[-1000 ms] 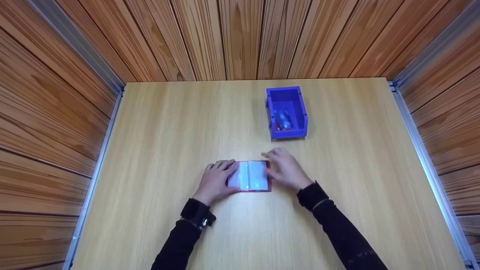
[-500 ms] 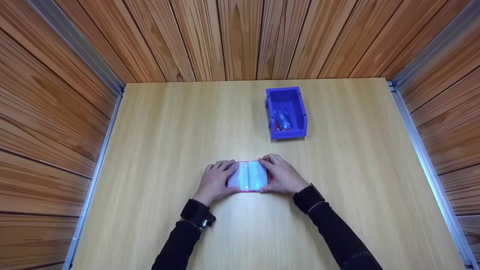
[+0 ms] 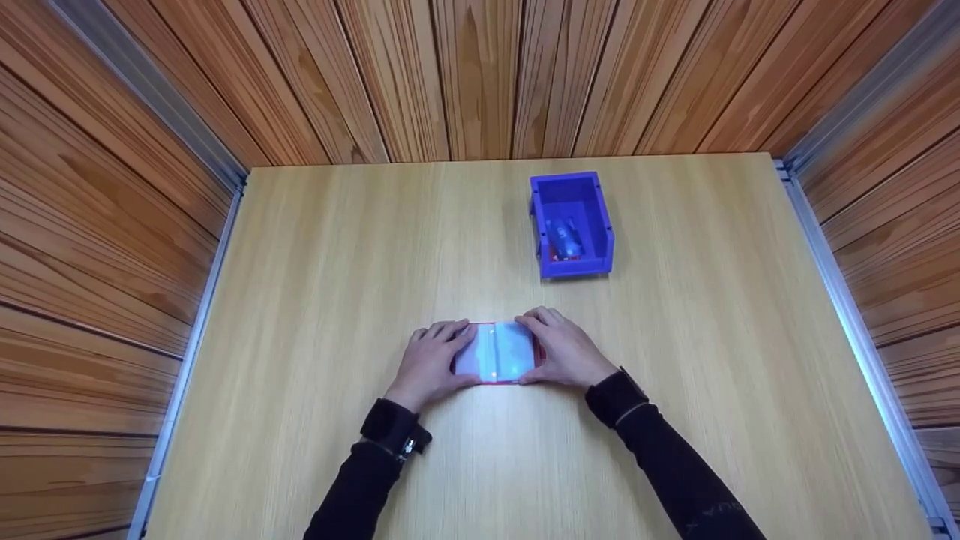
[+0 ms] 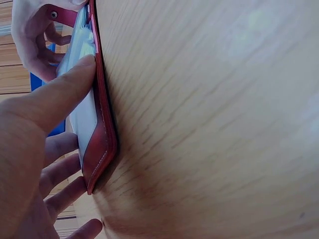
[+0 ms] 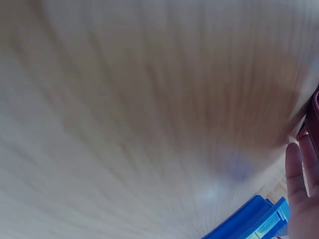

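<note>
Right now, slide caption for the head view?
Left hand and right hand hold an open red-covered booklet before a blue bin.

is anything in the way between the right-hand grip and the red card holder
Nothing visible: the right-hand grip touches the red card holder directly. The blue bin stands farther back, outside that contact.
</note>
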{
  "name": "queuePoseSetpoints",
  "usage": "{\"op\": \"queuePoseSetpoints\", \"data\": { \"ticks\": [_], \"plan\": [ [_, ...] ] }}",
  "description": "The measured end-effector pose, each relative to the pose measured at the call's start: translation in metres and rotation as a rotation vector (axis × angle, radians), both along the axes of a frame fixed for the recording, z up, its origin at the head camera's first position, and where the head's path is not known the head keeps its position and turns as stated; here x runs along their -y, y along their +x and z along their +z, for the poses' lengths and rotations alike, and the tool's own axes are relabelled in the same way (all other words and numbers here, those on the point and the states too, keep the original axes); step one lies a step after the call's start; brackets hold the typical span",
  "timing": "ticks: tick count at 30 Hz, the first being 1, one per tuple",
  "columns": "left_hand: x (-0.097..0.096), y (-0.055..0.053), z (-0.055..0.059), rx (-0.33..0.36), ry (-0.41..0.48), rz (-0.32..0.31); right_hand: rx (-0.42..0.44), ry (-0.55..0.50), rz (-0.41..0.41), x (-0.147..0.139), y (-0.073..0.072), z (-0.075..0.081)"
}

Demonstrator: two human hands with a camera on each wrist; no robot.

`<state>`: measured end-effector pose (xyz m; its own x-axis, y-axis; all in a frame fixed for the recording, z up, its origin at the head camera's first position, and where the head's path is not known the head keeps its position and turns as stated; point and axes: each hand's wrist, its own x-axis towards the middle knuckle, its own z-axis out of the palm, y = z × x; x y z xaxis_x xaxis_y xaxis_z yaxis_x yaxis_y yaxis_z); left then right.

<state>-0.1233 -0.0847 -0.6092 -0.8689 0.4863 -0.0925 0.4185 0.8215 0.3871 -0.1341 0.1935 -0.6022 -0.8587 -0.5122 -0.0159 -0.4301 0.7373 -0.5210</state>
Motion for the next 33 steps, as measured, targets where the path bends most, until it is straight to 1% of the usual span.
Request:
{"op": "queuePoseSetpoints", "data": {
  "ticks": [6,9,11,14,18,21,26,33],
  "plan": [
    [0.000,0.000,0.000,-0.003,-0.002,-0.001,0.003,-0.048,-0.016,0.001,0.001,0.000],
    [0.001,0.000,-0.001,-0.010,0.001,-0.001,0.012,-0.083,-0.038,0.003,0.002,0.000],
    [0.001,0.000,-0.001,-0.014,0.006,-0.002,0.003,-0.106,-0.056,0.005,0.003,-0.001],
    [0.001,0.000,-0.001,-0.014,0.011,-0.004,-0.036,-0.136,-0.100,0.009,0.003,-0.001],
    [0.001,0.000,-0.002,-0.007,0.008,-0.002,-0.106,-0.191,-0.188,0.014,0.002,-0.002],
    [0.001,0.000,-0.002,-0.001,0.004,0.001,-0.128,-0.223,-0.239,0.016,0.002,-0.002],
    [0.001,0.001,-0.001,0.006,0.005,0.005,-0.122,-0.216,-0.265,0.017,0.001,-0.003],
    [0.001,0.001,0.001,0.000,-0.002,-0.004,-0.112,-0.183,-0.325,0.018,0.000,-0.003]
  ]
}}
